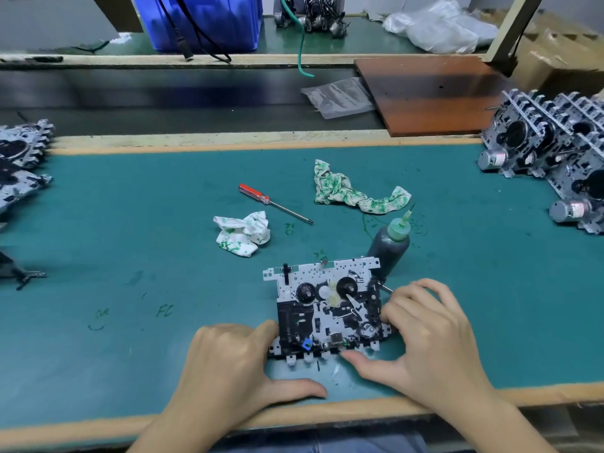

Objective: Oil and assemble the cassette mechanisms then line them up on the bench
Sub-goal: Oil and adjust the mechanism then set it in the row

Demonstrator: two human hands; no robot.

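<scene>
A cassette mechanism (pixel 327 305), a white metal plate with black reels and gears, lies flat on the green bench mat near the front edge. My left hand (pixel 235 364) grips its left side, thumb lying on the mat. My right hand (pixel 428 335) holds its right side, fingers curled over the edge and thumb along the front. A dark oil bottle (pixel 389 246) with a green nozzle lies tilted just behind the mechanism. Several finished mechanisms (pixel 555 152) with motors are stacked at the right edge. More mechanisms (pixel 23 158) sit at the left edge.
A red-handled screwdriver (pixel 271 202) lies mid-bench. A crumpled white-green cloth (pixel 243 233) and a longer rag (pixel 353 191) lie nearby. A brown board (pixel 431 93) and a plastic bag (pixel 340 96) sit behind the bench. A blue bin (pixel 202 21) stands at the back.
</scene>
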